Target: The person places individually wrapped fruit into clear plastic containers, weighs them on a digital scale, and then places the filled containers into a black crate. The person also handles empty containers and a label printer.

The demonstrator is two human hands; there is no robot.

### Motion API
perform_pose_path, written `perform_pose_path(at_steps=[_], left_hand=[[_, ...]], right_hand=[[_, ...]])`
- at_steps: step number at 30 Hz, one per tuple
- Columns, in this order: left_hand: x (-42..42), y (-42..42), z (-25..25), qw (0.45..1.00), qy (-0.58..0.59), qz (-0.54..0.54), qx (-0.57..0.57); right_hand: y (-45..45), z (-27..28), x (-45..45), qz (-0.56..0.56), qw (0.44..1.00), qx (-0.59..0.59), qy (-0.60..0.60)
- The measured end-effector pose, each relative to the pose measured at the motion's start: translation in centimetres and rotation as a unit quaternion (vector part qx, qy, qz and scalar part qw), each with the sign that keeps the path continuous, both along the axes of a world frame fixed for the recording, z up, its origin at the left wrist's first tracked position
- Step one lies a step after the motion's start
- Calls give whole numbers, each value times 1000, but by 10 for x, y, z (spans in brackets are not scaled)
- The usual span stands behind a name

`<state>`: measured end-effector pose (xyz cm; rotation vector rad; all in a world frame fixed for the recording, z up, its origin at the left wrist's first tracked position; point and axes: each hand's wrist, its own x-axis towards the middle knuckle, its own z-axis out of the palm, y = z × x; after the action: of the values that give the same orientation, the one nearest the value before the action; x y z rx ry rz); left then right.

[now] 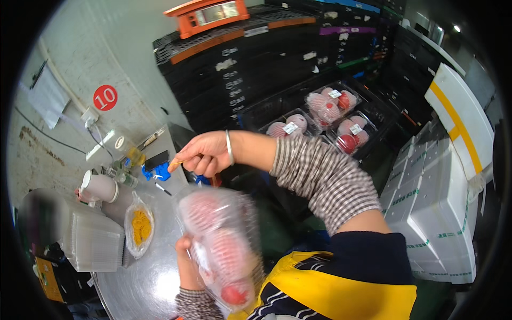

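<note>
My left hand (185, 256) grips a clear plastic clamshell box (224, 248) from its left side, tilted in front of my apron. Inside the box, which is blurred, lie red fruits in foam net sleeves (228, 244); their exact kind is hard to tell. My right hand (204, 154) is raised beyond the box, above the far edge of the metal table (154, 276). Between its thumb and fingers is a thin yellow rubber band (181, 162). A plastic bag of yellow rubber bands (141, 226) lies on the table left of the box.
Stacked clear plastic containers (96, 236) stand on the table's left, near a white cup (98, 186), a marker pen (163, 189) and a phone (157, 161). Packed fruit boxes (332, 104) sit in a black crate ahead. White foam boxes (432, 216) are stacked at right; an orange scale (208, 18) tops black crates.
</note>
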<state>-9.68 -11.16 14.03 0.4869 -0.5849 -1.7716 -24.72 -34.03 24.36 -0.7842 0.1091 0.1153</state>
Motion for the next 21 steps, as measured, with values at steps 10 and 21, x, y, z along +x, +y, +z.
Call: perform_pose_path(at_steps=[10,21], left_hand=[[-131,-119,83,985,-162,-56,27],[-414,-414,40,831,-440,-325,-98]], right_hand=[[72,65,-319,163,790,-590,-42],[68,-109,-543,-641,717,-232,143]])
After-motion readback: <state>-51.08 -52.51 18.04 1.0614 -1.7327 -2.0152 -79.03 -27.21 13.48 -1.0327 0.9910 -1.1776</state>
